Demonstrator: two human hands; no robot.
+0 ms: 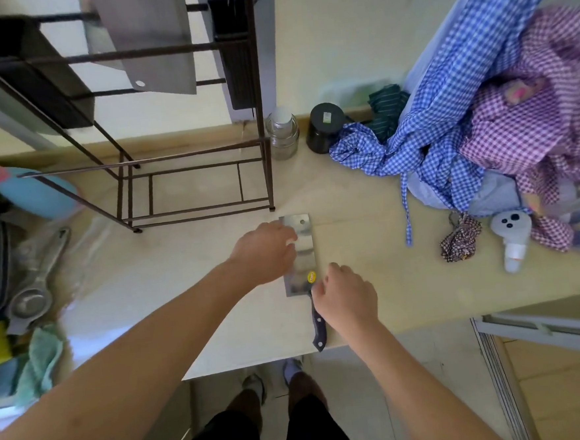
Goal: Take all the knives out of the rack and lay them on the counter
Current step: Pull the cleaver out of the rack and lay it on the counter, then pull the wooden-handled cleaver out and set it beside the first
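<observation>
Pale stone counter (372, 282) runs under a cream wall, with a dark wire rack (190, 189) at the far left and checked cloths (502, 136) heaped at the right.

From the head camera, one cleaver (301, 253) lies flat on the counter near the front edge, blade pointing away and dark riveted handle (318, 324) toward the person, its butt just over the edge. Two more broad blades (153, 47) hang high in the rack, so the job looks partly done.

These cleavers will likely be heavy toward the blade, rigid, smooth-sided and slippery, with a sharp edge; the handle is the safe place to grip, lifting straight out of the rack.

The left hand (267, 252) rests on the blade's left side, fingers loosely curled, pressing or steadying, not gripping. The right hand (347, 298) hovers beside the top of the handle, fingers half curled; whether it touches the handle I cannot tell, but it is not wrapped around it.
</observation>
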